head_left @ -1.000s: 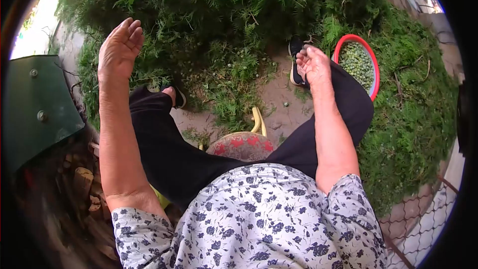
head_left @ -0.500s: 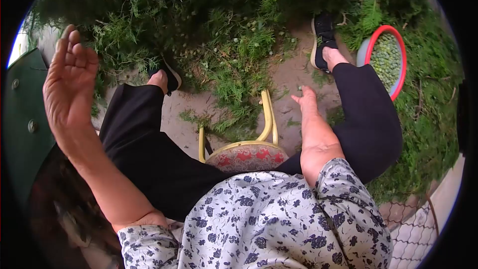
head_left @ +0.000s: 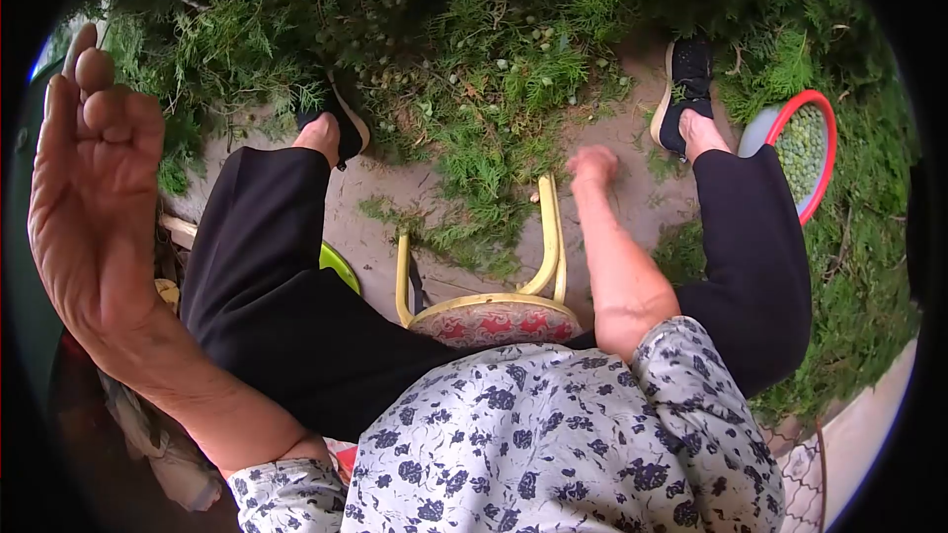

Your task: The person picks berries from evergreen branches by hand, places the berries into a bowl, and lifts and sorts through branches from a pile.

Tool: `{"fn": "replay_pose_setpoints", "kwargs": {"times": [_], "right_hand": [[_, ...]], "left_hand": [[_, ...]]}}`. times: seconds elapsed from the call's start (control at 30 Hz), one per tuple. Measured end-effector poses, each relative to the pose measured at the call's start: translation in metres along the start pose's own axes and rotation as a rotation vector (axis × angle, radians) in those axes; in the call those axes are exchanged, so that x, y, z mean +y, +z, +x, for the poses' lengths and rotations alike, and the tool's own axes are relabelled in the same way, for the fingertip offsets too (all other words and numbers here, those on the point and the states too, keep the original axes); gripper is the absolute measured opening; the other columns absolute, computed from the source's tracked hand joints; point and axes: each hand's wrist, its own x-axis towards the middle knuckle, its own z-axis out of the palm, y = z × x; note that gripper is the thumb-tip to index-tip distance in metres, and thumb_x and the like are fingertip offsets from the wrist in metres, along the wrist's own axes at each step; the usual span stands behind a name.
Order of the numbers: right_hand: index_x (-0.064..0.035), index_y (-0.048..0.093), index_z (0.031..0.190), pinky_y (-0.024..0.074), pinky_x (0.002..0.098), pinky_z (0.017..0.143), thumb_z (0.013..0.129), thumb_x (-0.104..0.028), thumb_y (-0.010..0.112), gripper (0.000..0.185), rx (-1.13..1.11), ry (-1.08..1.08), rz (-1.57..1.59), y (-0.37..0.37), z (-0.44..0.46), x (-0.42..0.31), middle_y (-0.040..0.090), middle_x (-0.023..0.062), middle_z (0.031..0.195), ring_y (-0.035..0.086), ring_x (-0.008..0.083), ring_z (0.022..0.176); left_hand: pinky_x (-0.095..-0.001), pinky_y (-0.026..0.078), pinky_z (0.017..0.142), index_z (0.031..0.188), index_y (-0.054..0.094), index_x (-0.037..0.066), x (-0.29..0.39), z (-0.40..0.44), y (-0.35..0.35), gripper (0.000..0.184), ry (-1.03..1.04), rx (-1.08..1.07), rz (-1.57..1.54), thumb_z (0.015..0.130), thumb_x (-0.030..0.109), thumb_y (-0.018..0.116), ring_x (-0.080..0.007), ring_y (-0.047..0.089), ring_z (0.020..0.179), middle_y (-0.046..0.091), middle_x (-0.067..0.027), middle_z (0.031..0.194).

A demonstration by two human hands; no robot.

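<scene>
My left hand (head_left: 104, 188) is raised at the far left, palm toward me. Its fingers point up, some bent at the tips, and nothing shows in it. Low between my knees, my right hand (head_left: 594, 166) has its fingers curled in. Motion blurs them, and whatever they hold, if anything, is hidden. Beyond it, cut evergreen branches (head_left: 484, 69) with small round green cones lie across the ground. A red-rimmed bucket (head_left: 828, 118) with many small green cones inside stands past my right knee, apart from the hand.
I sit astride a yellow-framed stool (head_left: 549, 237) with a red patterned seat. Part of a bright green round object (head_left: 339, 265) shows beside my left thigh. My black shoes (head_left: 688, 89) rest among the branches. Wire mesh (head_left: 802, 474) is at the lower right.
My right hand has moved slightly left, its fingers now curled instead of pinched near a small green thing. My left hand has moved left and looks larger. The view has shifted, uncovering the green object.
</scene>
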Motion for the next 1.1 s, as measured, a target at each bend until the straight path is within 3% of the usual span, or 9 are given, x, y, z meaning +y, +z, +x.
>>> {"fn": "replay_pose_setpoints", "kwargs": {"times": [0.1, 0.2, 0.27, 0.4, 0.53, 0.67, 0.8, 0.93, 1.1], "right_hand": [[0.0034, 0.058, 0.102, 0.0495, 0.0263, 0.043, 0.078, 0.0, 0.05, 0.026, -0.473, -0.212, -0.583, 0.021, -0.067, 0.012, 0.06, 0.0088, 0.068, 0.055, 0.0144, 0.047], [-0.0076, 0.048, 0.124, 0.0402, 0.0324, 0.096, 0.079, 0.005, 0.042, 0.048, -0.862, -0.01, -0.95, 0.039, -0.133, 0.035, 0.052, 0.0157, 0.121, 0.051, 0.025, 0.11], [-0.0084, 0.054, 0.116, 0.0437, 0.0311, 0.09, 0.084, -0.002, 0.044, 0.035, -1.15, -0.663, -1.225, 0.037, -0.146, 0.092, 0.056, 0.0151, 0.115, 0.055, 0.0231, 0.104], [-0.0113, 0.059, 0.111, 0.0461, 0.0353, 0.088, 0.078, -0.002, 0.048, 0.036, -1.319, -0.479, -1.423, 0.045, -0.162, 0.065, 0.058, 0.0158, 0.111, 0.057, 0.0226, 0.099], [-0.0083, 0.067, 0.086, 0.0501, 0.0322, 0.075, 0.074, -0.009, 0.06, 0.014, -1.055, -0.443, -1.365, 0.033, -0.11, 0.042, 0.066, 0.0095, 0.082, 0.062, 0.019, 0.076], [-0.0054, 0.065, 0.082, 0.0484, 0.0383, 0.07, 0.073, -0.009, 0.061, 0.01, -0.782, -0.95, -0.823, 0.039, -0.074, 0.047, 0.062, 0.0142, 0.082, 0.06, 0.0308, 0.075], [-0.0035, 0.057, 0.09, 0.0476, 0.0441, 0.067, 0.076, -0.008, 0.058, 0.015, -0.742, -1.195, -1.026, 0.062, -0.078, 0.049, 0.059, 0.0194, 0.083, 0.059, 0.0355, 0.076], [-0.0021, 0.052, 0.096, 0.0474, 0.0467, 0.067, 0.077, -0.011, 0.057, 0.022, -0.636, -1.227, -1.512, 0.081, -0.073, 0.052, 0.057, 0.0209, 0.082, 0.059, 0.0375, 0.077], [-0.0018, 0.056, 0.098, 0.05, 0.0324, 0.05, 0.082, -0.001, 0.05, 0.017, -0.831, -0.861, -0.965, 0.062, -0.06, 0.042, 0.06, 0.0142, 0.084, 0.061, 0.0202, 0.059]], "left_hand": [[-0.0296, 0.041, 0.08, 0.128, 0.031, -0.007, -0.005, -0.002, 0.002, 0.038, 0.01, -0.017, 0.037, 0.094, 0.006, 0.04, -0.0154, 0.042, 0.08, 0.05, -0.012, 0.097], [-0.0296, 0.041, 0.08, 0.128, 0.032, -0.007, -0.006, -0.007, 0.003, 0.037, 0.002, -0.011, 0.052, 0.094, 0.006, 0.04, -0.0153, 0.043, 0.081, 0.05, -0.0119, 0.098], [-0.0292, 0.041, 0.08, 0.129, 0.03, -0.007, -0.004, -0.008, -0.002, 0.038, -0.008, -0.038, 0.098, 0.094, 0.007, 0.039, -0.0152, 0.043, 0.082, 0.05, -0.012, 0.099], [-0.0291, 0.04, 0.081, 0.13, 0.028, -0.007, 0.002, -0.012, -0.008, 0.039, 0.042, -0.005, 0.111, 0.094, 0.006, 0.039, -0.0154, 0.043, 0.083, 0.05, -0.0126, 0.102], [-0.032, 0.04, 0.085, 0.13, 0.025, -0.008, 0.011, -0.017, -0.019, 0.04, 0.028, -0.084, 0.058, 0.094, 0.006, 0.036, -0.0162, 0.044, 0.085, 0.049, -0.0132, 0.104], [-0.0344, 0.039, 0.087, 0.13, 0.023, -0.008, 0.016, -0.02, -0.022, 0.04, 0.001, -0.076, 0.018, 0.095, 0.007, 0.034, -0.0168, 0.045, 0.086, 0.048, -0.0133, 0.104], [-0.0345, 0.04, 0.088, 0.13, 0.024, -0.009, 0.012, -0.025, -0.021, 0.04, -0.016, -0.059, -0.002, 0.094, 0.007, 0.034, -0.017, 0.045, 0.085, 0.048, -0.0139, 0.104], [-0.0342, 0.04, 0.087, 0.129, 0.025, -0.009, 0.013, -0.028, -0.021, 0.039, -0.011, -0.04, 0.015, 0.094, 0.006, 0.035, -0.0171, 0.046, 0.085, 0.048, -0.0146, 0.106], [-0.0339, 0.041, 0.087, 0.128, 0.027, -0.01, 0.013, -0.03, -0.025, 0.039, 0.013, -0.045, 0.016, 0.094, 0.005, 0.036, -0.0173, 0.047, 0.085, 0.049, -0.0155, 0.108]]}}
